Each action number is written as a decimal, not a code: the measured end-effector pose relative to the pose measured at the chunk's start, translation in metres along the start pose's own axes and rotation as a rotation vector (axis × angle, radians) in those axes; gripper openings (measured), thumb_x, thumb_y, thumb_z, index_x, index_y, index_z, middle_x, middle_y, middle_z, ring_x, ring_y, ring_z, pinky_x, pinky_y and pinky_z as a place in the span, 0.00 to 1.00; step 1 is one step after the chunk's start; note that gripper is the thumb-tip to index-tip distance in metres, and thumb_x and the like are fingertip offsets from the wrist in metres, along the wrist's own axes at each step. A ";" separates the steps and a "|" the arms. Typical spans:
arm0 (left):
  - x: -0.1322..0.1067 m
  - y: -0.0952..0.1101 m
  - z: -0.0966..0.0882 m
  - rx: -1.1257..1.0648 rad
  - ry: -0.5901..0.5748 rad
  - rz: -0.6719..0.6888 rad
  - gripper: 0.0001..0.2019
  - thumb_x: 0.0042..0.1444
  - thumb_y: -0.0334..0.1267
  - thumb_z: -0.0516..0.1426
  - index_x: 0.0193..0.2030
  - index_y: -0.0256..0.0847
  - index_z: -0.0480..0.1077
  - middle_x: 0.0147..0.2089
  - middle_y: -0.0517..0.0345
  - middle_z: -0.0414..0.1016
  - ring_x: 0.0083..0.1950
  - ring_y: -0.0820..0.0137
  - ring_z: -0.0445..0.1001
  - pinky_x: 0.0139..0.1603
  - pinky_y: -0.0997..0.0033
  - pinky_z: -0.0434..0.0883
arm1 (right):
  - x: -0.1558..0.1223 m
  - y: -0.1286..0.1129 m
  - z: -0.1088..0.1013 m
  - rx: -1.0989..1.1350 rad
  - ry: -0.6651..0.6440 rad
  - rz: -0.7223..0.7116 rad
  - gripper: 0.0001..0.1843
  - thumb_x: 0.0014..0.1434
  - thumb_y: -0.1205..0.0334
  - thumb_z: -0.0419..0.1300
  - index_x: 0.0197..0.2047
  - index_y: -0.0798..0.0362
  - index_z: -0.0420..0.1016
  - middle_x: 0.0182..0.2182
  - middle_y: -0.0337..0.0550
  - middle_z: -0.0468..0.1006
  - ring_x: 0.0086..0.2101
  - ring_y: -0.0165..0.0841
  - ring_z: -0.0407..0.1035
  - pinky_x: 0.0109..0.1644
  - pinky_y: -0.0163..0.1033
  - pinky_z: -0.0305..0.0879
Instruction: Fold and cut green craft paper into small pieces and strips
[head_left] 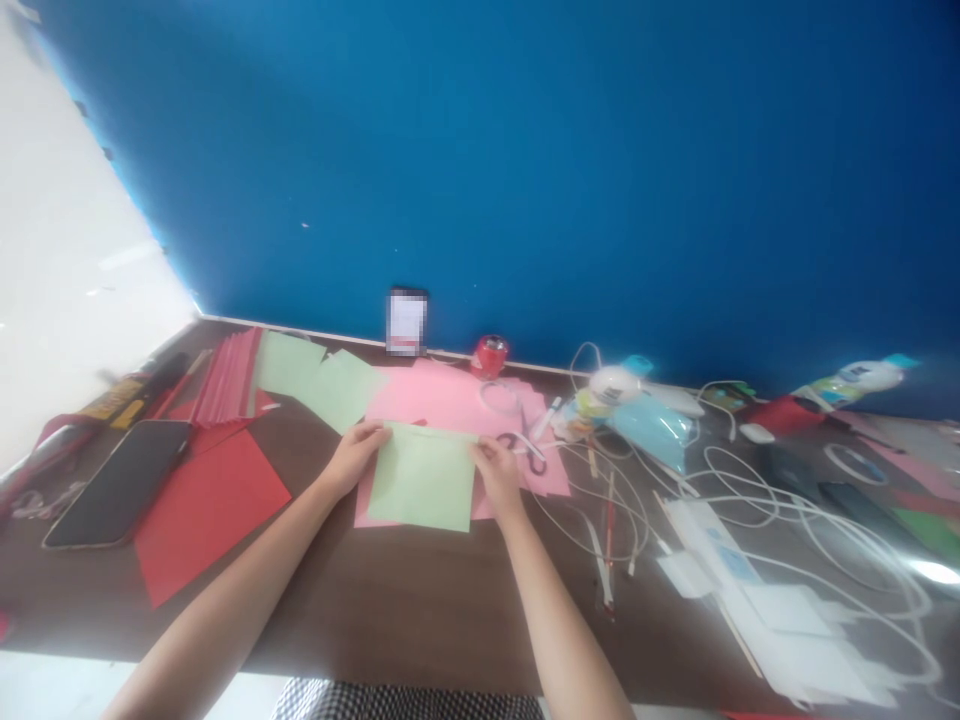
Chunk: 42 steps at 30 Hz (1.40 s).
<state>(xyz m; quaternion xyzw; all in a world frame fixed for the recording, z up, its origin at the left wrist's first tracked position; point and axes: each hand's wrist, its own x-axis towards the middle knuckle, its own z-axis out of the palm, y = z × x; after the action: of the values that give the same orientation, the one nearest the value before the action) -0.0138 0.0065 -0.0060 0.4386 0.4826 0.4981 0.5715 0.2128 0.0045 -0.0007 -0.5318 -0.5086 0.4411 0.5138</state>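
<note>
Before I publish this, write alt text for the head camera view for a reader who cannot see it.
A person's left hand and right hand hold a light green sheet by its upper corners over pink paper on a brown table. Red paper lies to the left, scissors and white cables to the right.

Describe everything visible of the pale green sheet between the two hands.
The pale green sheet looks like thin, plain paper, roughly square, with straight edges. It appears nearly flat, slightly turned, its far edge showing a narrow band that may be a fold; blur hides detail. The left hand grips its far left corner, the right hand its far right. It overlaps pink paper; whether it rests on that is unclear.
</note>
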 end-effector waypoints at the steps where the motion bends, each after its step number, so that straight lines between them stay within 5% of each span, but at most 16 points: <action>1: 0.000 -0.001 0.000 -0.016 -0.021 -0.006 0.17 0.46 0.46 0.57 0.40 0.37 0.73 0.31 0.55 0.75 0.32 0.67 0.72 0.36 0.69 0.66 | 0.000 0.001 0.000 0.005 -0.004 0.000 0.10 0.46 0.55 0.60 0.25 0.54 0.69 0.21 0.35 0.67 0.25 0.28 0.61 0.30 0.33 0.56; 9: 0.002 -0.003 -0.004 -0.006 -0.030 0.004 0.19 0.46 0.43 0.57 0.45 0.38 0.72 0.39 0.52 0.76 0.40 0.64 0.72 0.42 0.68 0.65 | 0.002 0.005 0.000 0.083 -0.043 0.051 0.11 0.43 0.58 0.62 0.31 0.53 0.73 0.23 0.36 0.71 0.26 0.29 0.63 0.30 0.33 0.58; 23: 0.005 -0.002 -0.004 -0.228 -0.001 -0.098 0.13 0.41 0.34 0.59 0.36 0.35 0.76 0.33 0.51 0.77 0.34 0.66 0.72 0.37 0.69 0.66 | -0.001 -0.002 0.003 0.150 0.020 0.083 0.08 0.40 0.62 0.61 0.29 0.49 0.78 0.32 0.39 0.79 0.37 0.36 0.70 0.43 0.41 0.62; 31: 0.003 -0.001 -0.001 -0.285 -0.008 -0.069 0.10 0.40 0.34 0.58 0.33 0.37 0.76 0.22 0.58 0.72 0.25 0.73 0.67 0.27 0.73 0.63 | -0.001 0.001 0.003 0.179 0.008 0.051 0.08 0.41 0.63 0.58 0.27 0.49 0.78 0.28 0.37 0.78 0.34 0.35 0.69 0.41 0.39 0.62; 36: -0.001 0.004 0.001 -0.215 -0.070 -0.047 0.09 0.39 0.35 0.60 0.31 0.38 0.75 0.30 0.56 0.74 0.29 0.70 0.69 0.31 0.71 0.64 | -0.002 0.001 0.002 0.112 0.016 0.035 0.08 0.43 0.61 0.57 0.26 0.50 0.77 0.27 0.38 0.77 0.34 0.35 0.69 0.38 0.38 0.62; 42: 0.001 0.004 0.000 -0.199 -0.107 -0.080 0.10 0.43 0.34 0.57 0.34 0.38 0.76 0.26 0.57 0.73 0.26 0.72 0.66 0.29 0.71 0.61 | -0.002 -0.001 0.003 0.048 0.102 0.013 0.08 0.43 0.60 0.56 0.26 0.50 0.76 0.27 0.38 0.77 0.34 0.36 0.68 0.38 0.39 0.62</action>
<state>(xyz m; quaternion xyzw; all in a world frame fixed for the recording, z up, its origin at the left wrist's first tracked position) -0.0140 0.0081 -0.0024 0.3859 0.4168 0.4962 0.6566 0.2100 0.0028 -0.0001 -0.5443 -0.4676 0.4289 0.5488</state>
